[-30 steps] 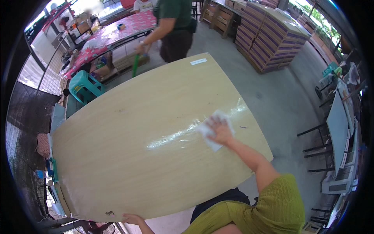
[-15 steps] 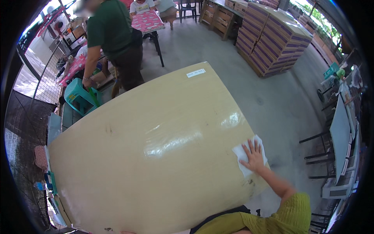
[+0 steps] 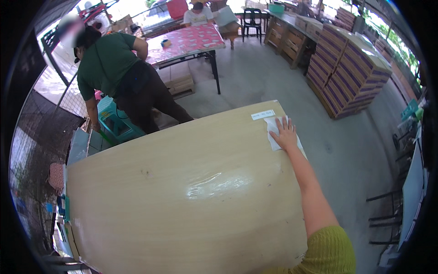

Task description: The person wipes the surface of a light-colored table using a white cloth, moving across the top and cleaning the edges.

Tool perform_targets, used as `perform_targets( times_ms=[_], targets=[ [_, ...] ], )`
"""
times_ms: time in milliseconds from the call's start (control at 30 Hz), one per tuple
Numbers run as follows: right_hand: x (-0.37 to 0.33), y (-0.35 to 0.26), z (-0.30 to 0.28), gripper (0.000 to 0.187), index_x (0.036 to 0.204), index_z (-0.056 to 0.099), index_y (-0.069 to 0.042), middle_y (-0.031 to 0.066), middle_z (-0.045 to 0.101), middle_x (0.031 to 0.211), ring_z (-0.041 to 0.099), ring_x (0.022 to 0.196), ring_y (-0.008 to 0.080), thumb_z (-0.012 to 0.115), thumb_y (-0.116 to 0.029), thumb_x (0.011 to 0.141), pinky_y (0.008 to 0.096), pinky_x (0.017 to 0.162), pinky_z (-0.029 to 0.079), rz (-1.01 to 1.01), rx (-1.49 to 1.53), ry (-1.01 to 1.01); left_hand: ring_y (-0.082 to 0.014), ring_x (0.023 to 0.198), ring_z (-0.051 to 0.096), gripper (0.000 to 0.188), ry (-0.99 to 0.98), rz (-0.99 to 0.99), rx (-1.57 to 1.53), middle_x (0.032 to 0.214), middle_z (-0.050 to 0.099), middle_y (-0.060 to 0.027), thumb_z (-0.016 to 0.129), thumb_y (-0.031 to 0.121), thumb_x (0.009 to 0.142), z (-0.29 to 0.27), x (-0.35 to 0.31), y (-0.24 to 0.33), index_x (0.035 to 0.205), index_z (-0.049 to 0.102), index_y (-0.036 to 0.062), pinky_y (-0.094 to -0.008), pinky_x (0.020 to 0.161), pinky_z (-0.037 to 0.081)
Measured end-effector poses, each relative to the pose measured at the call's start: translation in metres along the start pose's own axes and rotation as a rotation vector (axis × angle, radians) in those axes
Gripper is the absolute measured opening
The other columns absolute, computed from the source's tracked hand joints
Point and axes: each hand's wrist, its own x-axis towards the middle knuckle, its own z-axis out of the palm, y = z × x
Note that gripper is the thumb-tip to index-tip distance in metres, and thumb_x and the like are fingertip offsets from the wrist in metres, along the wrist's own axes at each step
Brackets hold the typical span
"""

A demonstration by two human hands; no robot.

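My right hand [image 3: 286, 136] lies flat with fingers spread on a white cloth [image 3: 274, 143], pressing it to the tabletop. Both are near the far right corner of a large pale wood-look table [image 3: 150, 214]. Just beyond the fingertips, a white printed label [image 3: 263, 114] is stuck to the surface. Light glares off the middle of the top, and small dark marks show here and there. My right arm reaches forward along the table's right edge. The left hand is out of the picture.
Beyond the table's far left edge a person in green [image 3: 109, 59] bends beside a teal plastic stool [image 3: 116, 121]. A pink-covered table [image 3: 182, 43] stands behind, with someone seated there. Stacked cartons [image 3: 349, 73] are at the far right; dark-legged furniture [image 3: 385, 219] lines the right side.
My right hand and the cloth have moved forward along the right side to the far corner by the label. The person in green has bent lower. My view has shifted.
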Motion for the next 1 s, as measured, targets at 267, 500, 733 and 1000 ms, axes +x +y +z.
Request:
perform_targets(
  times_ms=[267, 500, 733, 1000],
  targets=[
    [-0.164, -0.075, -0.016, 0.084, 0.154, 0.025, -0.014, 0.0208, 0.015, 0.159, 0.015, 0.145, 0.0451, 0.048, -0.062, 0.089, 0.0604, 0.115, 0.015, -0.228, 0.050, -0.080, -0.0404, 0.103, 0.062, 0.066, -0.035, -0.110, -0.277, 0.122, 0.053, -0.0352, 0.041, 0.043, 0.101, 0.029, 0.015, -0.038, 0.138, 0.028, -0.0109, -0.0467, 0.081, 0.055],
    [-0.378, -0.191, -0.052, 0.082, 0.154, 0.025, -0.012, 0.0219, 0.013, 0.159, 0.011, 0.146, 0.0456, 0.047, -0.060, 0.091, 0.0598, 0.116, 0.012, -0.508, 0.142, -0.143, -0.0491, 0.112, 0.055, 0.084, -0.210, -0.198, -0.661, 0.135, 0.039, -0.0383, 0.037, 0.055, 0.099, 0.062, 0.039, -0.090, 0.149, 0.011, -0.0068, -0.0500, 0.090, 0.050],
    [-0.559, -0.235, -0.093, 0.075, 0.154, 0.025, -0.016, 0.0200, 0.011, 0.160, 0.011, 0.146, 0.0440, 0.043, -0.057, 0.094, 0.0606, 0.116, 0.012, -0.666, 0.200, -0.256, -0.0473, 0.113, 0.056, 0.088, -0.231, -0.266, -0.564, 0.140, 0.032, -0.0377, 0.035, 0.057, 0.097, 0.012, 0.022, -0.072, 0.152, 0.002, -0.0025, -0.0507, 0.090, 0.051],
    [-0.658, -0.127, -0.126, 0.075, 0.154, 0.026, -0.029, 0.0107, 0.017, 0.161, 0.013, 0.147, 0.0401, 0.046, -0.063, 0.090, 0.0605, 0.116, 0.011, -0.500, 0.136, -0.274, -0.0506, 0.126, 0.044, 0.084, -0.282, -0.217, -0.728, 0.145, 0.025, -0.0377, 0.035, 0.055, 0.098, 0.017, 0.024, -0.094, 0.153, 0.003, -0.0001, -0.0497, 0.101, 0.045]
  ],
)
